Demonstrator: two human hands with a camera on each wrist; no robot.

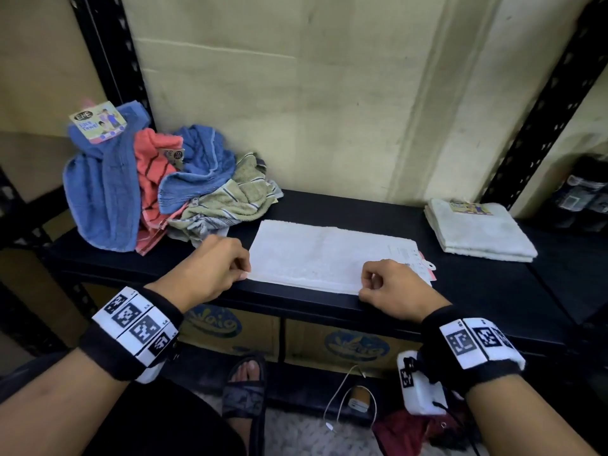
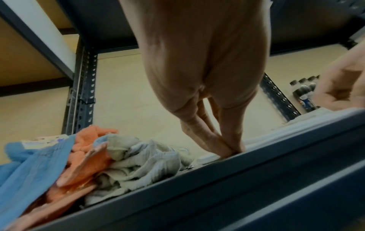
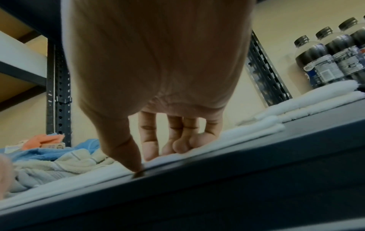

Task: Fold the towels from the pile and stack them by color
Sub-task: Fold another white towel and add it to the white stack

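A white towel [image 1: 329, 255], folded into a long strip, lies flat at the middle of the black shelf [image 1: 355, 205]. My left hand [image 1: 244, 274] pinches its near left corner; in the left wrist view the thumb and fingers [image 2: 221, 145] meet on the towel's edge. My right hand [image 1: 363, 289] holds the near edge toward the right end, thumb [image 3: 136, 165] at the shelf lip and fingers curled on top. The pile sits at the left: blue towels [image 1: 102, 199], a coral striped one [image 1: 154, 172] and a green striped one [image 1: 237, 199]. A folded white stack [image 1: 477, 232] lies at the right.
Black perforated rack posts [image 1: 108, 60] [image 1: 543, 110] stand at both back corners against a pale wall. Dark bottles [image 1: 582, 189] stand beyond the right post. Cardboard boxes [image 1: 355, 347] sit under the shelf, and my sandalled foot [image 1: 245, 390] is on the floor.
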